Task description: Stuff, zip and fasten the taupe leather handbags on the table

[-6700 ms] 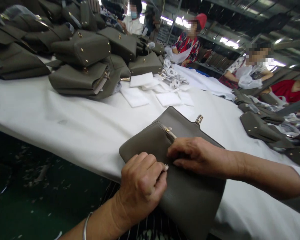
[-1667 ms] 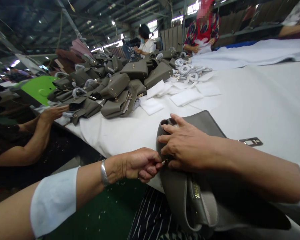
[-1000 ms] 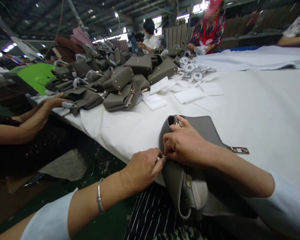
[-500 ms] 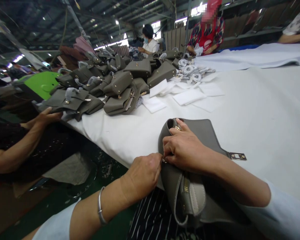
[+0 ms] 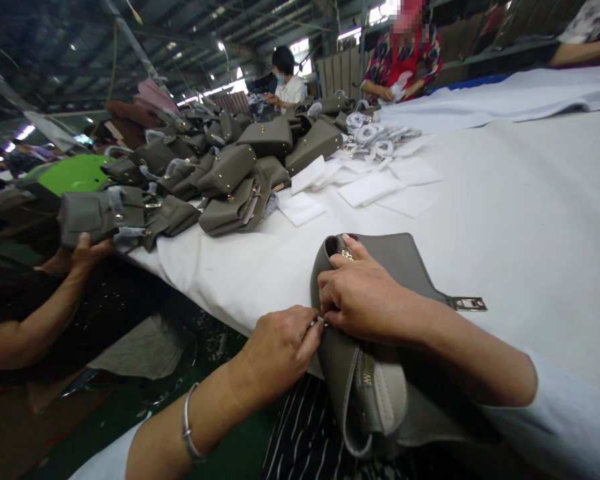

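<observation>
A grey-brown handbag [image 5: 340,380] lies on its side at the table edge, with its flap [image 5: 390,257] spread over the white cloth and a metal clasp plate [image 5: 470,304] at the flap's tip. My right hand [image 5: 365,293] is closed on the bag's upper part, its index finger over a gold fitting [image 5: 347,254] by the opening. Against the bag's near side, the fingertips of my left hand [image 5: 285,340] pinch something small and pale, too hidden to name. Both hands almost touch there. A zip [image 5: 367,370] shows in the bag's open mouth.
White cloth [image 5: 520,200] covers the table. Similar handbags [image 5: 225,170] are heaped at the back left, beside white sheets [image 5: 370,190] and wrapped handles [image 5: 375,137]. At the left, a co-worker's hand [image 5: 87,253] holds another bag. Other people stand behind the table.
The co-worker at the left has lifted a bag, now tilted up. My hands stay at the same spot on the handbag; my left fingers have shifted slightly. The view has moved a little.
</observation>
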Demonstrator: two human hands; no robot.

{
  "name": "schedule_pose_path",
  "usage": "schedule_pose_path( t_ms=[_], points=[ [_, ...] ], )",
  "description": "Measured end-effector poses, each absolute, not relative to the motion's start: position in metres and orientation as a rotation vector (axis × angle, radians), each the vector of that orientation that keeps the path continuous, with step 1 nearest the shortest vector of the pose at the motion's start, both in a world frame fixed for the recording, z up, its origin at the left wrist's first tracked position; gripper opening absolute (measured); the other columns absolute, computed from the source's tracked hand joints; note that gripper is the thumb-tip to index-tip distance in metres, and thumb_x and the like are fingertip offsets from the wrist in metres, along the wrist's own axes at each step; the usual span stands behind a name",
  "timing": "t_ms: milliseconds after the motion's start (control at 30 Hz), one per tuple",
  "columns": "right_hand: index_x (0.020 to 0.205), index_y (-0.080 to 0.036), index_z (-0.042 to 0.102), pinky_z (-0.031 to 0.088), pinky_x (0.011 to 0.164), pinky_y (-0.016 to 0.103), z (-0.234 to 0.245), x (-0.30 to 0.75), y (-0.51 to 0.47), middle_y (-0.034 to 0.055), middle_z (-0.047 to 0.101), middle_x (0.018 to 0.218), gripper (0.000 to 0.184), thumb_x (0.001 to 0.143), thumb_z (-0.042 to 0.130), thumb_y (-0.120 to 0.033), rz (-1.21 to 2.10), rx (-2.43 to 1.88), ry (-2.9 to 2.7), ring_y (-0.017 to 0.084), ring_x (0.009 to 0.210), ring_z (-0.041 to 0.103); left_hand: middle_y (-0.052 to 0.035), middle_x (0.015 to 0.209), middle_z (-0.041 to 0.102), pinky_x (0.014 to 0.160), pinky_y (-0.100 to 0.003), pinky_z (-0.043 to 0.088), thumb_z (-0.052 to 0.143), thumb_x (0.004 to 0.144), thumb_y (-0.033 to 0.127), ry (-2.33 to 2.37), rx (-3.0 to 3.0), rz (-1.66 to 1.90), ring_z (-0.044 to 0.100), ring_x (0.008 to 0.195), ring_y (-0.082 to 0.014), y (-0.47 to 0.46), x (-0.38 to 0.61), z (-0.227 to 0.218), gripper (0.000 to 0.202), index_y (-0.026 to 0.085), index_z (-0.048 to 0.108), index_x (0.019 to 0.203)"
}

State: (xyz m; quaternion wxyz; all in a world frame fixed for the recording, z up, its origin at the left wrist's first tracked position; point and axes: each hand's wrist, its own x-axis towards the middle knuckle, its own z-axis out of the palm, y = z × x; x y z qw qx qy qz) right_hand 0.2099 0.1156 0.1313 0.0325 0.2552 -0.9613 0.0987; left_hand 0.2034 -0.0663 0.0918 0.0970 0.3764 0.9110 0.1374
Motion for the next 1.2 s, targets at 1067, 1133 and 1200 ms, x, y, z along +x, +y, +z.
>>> schedule_pose_path(
  t_ms=[1067,1133,1200],
  points=[
    [0.069,-0.022,0.073,0.005,0.111,0.057,0.131,0.207,0.121,0.0039,0.067,0.072,0.015,0.075,0.06,-0.021,0.337,0.804,-2.999,0.021,0.087,0.05,0.0058,0.051,0.037,0.051,-0.022,0.023,0.042,0.09,0.029,2.514,0.978,0.729,0.032,0.05,-0.0058,-0.06,0.19,0.104,0.035,0.015,0.045,0.057],
    [0.069,-0.022,0.073,0.005,0.11,0.057,0.131,0.207,0.121,0.0038,0.067,0.072,0.015,0.075,0.06,-0.022,0.335,0.81,-2.997,0.021,0.088,0.05,0.0058,0.052,0.038,0.051,-0.022,0.023,0.041,0.09,0.028,2.506,0.993,0.727,0.033,0.05,-0.0056,-0.061,0.19,0.103,0.035,0.015,0.045,0.058],
    [0.068,-0.022,0.073,0.005,0.11,0.058,0.13,0.206,0.121,0.0035,0.067,0.072,0.014,0.074,0.06,-0.021,0.331,0.813,-2.994,0.021,0.088,0.05,0.0059,0.051,0.037,0.051,-0.022,0.022,0.041,0.09,0.027,2.499,0.996,0.727,0.033,0.05,-0.0055,-0.061,0.19,0.102,0.035,0.015,0.043,0.057]
  ],
)
